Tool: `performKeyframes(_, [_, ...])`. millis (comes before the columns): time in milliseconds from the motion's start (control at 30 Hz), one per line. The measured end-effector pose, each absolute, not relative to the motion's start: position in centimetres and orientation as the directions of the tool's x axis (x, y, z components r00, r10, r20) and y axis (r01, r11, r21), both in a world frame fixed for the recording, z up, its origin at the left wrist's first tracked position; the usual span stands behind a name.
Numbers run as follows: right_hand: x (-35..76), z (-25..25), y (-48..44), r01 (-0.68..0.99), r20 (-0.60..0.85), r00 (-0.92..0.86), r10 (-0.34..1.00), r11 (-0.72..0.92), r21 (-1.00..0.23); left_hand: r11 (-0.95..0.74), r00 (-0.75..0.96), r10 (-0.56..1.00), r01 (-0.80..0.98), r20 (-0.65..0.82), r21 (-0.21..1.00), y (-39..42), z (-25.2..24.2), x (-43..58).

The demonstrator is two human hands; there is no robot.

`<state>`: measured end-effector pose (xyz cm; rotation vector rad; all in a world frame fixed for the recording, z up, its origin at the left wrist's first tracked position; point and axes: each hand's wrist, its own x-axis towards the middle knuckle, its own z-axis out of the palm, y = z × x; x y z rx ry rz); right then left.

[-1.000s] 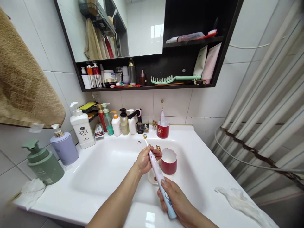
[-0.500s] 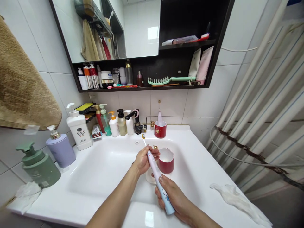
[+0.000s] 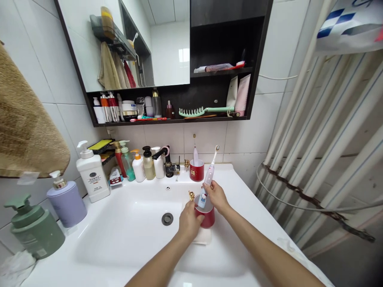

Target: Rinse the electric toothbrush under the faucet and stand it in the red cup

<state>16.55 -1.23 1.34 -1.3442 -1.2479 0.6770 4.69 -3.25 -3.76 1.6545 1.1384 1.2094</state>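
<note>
Right hand [image 3: 217, 195] closed round the electric toothbrush [image 3: 210, 173], bristles up, lower end at the mouth of the red cup [image 3: 208, 219]. Left hand [image 3: 189, 221] curled, gripping the cup's left side, over the sink [image 3: 119, 227].

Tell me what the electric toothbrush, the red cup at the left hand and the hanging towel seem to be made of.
The toothbrush: probably smooth plastic, going by its pastel colouring with a printed figure. The red cup: perhaps glazed ceramic, smooth with a pale inside, though plastic or enamelled metal could look alike. The towel: likely matte cotton terry, from its fuzzy pile.
</note>
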Motion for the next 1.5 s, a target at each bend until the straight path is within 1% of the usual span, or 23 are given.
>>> performKeyframes(67, [16.9,0.8,-1.0,0.368,0.278,0.281,0.918,0.165,-0.915,-0.310,0.194,0.949,0.400,0.251,0.863,-3.3,-3.5,5.0])
performKeyframes(133, [17.0,0.3,-1.1,0.437,0.285,0.276,0.918,0.145,-0.888,-0.317,0.246,0.946,0.577,0.210,0.753,-3.4,-3.1,5.3])
performKeyframes(200, [17.0,-0.1,-1.2,0.489,0.289,0.267,0.919,0.129,-0.863,-0.338,0.292,0.939,0.684,0.182,0.646,-3.4,-2.8,5.6])
performKeyframes(267, [17.0,-0.4,-1.4,0.526,0.290,0.262,0.920,0.116,-0.843,-0.370,0.319,0.928,0.723,0.193,0.584,-3.3,-2.6,5.9])
performKeyframes(367, [17.6,-0.2,-1.5,0.561,0.287,0.268,0.920,0.093,-0.822,-0.437,0.361,0.899,0.725,0.247,0.532,-2.8,-1.8,6.5])
performKeyframes(533, [20.3,2.2,-0.3,0.592,0.296,0.314,0.902,0.058,-0.804,-0.560,0.438,0.828,0.692,0.351,0.456,-1.0,1.2,8.9])
performKeyframes(700, [23.6,3.9,2.0,0.579,0.269,0.339,0.902,0.026,-0.815,-0.590,0.469,0.806,0.671,0.360,0.448,1.8,3.6,12.3])
performKeyframes(900, [26.8,3.6,5.7,0.553,0.186,0.287,0.940,-0.004,-0.833,-0.553,0.451,0.833,0.696,0.320,0.459,5.2,3.5,15.1])
performKeyframes(1167, [28.5,3.9,9.4,0.531,0.160,0.285,0.945,-0.016,-0.847,-0.523,0.429,0.853,0.704,0.298,0.481,7.7,4.0,16.9])
performKeyframes(1233, [28.6,3.9,9.9,0.533,0.152,0.281,0.948,-0.022,-0.846,-0.541,0.408,0.839,0.701,0.361,0.465,7.7,4.1,16.6])
performKeyframes(1333, [28.8,3.8,10.2,0.540,0.152,0.278,0.948,-0.023,-0.841,-0.591,0.341,0.762,0.714,0.551,0.375,8.1,4.1,14.8])
performKeyframes(1367, [28.8,3.8,10.2,0.545,0.158,0.283,0.946,-0.023,-0.838,-0.571,0.298,0.751,0.742,0.589,0.351,8.4,4.0,14.0])
performKeyframes(1400, [28.9,3.9,10.0,0.552,0.169,0.293,0.941,-0.022,-0.834,-0.525,0.249,0.762,0.778,0.598,0.345,8.7,4.0,13.2])
performKeyframes(1433, [28.9,4.1,9.8,0.561,0.187,0.309,0.932,-0.020,-0.828,-0.469,0.205,0.791,0.808,0.577,0.356,9.2,4.0,12.4])
performKeyframes(1500, [28.7,4.7,9.2,0.582,0.243,0.358,0.901,-0.012,-0.813,-0.371,0.153,0.866,0.835,0.475,0.406,9.9,3.9,11.0])
